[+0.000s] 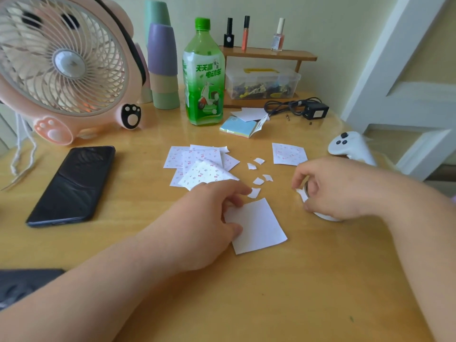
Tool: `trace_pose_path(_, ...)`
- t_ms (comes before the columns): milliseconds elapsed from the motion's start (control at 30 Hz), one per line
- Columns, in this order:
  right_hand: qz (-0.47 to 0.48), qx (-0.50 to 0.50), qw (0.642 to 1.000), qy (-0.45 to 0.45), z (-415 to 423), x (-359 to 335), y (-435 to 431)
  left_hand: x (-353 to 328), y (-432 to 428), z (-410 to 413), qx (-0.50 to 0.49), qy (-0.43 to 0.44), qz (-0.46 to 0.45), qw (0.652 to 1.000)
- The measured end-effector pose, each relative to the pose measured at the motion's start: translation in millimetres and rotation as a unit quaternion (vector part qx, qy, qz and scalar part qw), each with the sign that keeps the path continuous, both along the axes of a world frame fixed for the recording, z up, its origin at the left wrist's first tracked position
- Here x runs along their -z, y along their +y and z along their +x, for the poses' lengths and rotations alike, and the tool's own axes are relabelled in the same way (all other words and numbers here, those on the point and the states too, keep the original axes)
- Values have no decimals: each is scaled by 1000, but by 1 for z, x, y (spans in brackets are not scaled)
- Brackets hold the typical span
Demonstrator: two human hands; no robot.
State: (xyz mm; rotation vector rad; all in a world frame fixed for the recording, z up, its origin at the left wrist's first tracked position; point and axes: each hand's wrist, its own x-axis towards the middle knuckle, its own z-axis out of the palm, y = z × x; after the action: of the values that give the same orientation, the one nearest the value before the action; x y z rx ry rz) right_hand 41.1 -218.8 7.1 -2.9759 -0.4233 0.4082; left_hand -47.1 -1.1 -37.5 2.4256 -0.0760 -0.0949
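Observation:
A white paper square [259, 228] lies on the wooden table [222, 304] in front of me. My left hand [209, 218] rests on its left edge, thumb and fingers curled around that edge. A small torn scrap [254, 193] lies just off my left fingertips. My right hand [340, 188] grips a white tape roll [325, 215], mostly hidden under it, and pinches a short loose end of tape [302, 195]. Several small white scraps [258, 169] lie between my hands and a pile of cherry-print paper squares [199, 164].
A black phone [74, 183] lies at left, a pink fan [64, 65] behind it. Stacked cups [164, 70], a green bottle [204, 75], sticky notes [240, 128], a clear box [262, 82], a charger [315, 111], a white controller [350, 146] and one printed square [288, 154] stand farther back.

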Motion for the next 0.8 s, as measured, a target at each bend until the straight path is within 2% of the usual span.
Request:
trace_pose_path(233,136,-30,990,-18,-3,-1,0,-1,5,1,28,18,-30,999)
trace_pose_path(300,202,-43,978,-41,-4,0,2,1,6,2,18,5,-43,999)
trace_pose_path(367,284,-64,955,-50,-10,-3,6,0,6,2,-14,-40,-94,995)
trace_pose_path(467,430,-106,896,-17,-26,-8,17,-4,5,3,-49,-89,-263,960)
trace_pose_path(567,556,-141,819,26,-43,-4,33,-7,5,1,-23,-98,-473,875)
trace_pose_path(600,577,-152,802,28,-48,-1,38,-8,5,-1,-13,-104,-512,853)
trace_pose_path(633,592,-160,790,26,-52,3,43,-8,6,-1,-4,-112,-521,846)
trace_pose_path(733,609,-180,772,11,-59,6,51,-7,11,1,-3,-134,-499,856)
trace_pose_path(800,618,-183,765,9,-60,7,53,-7,12,1,-8,-142,-517,844)
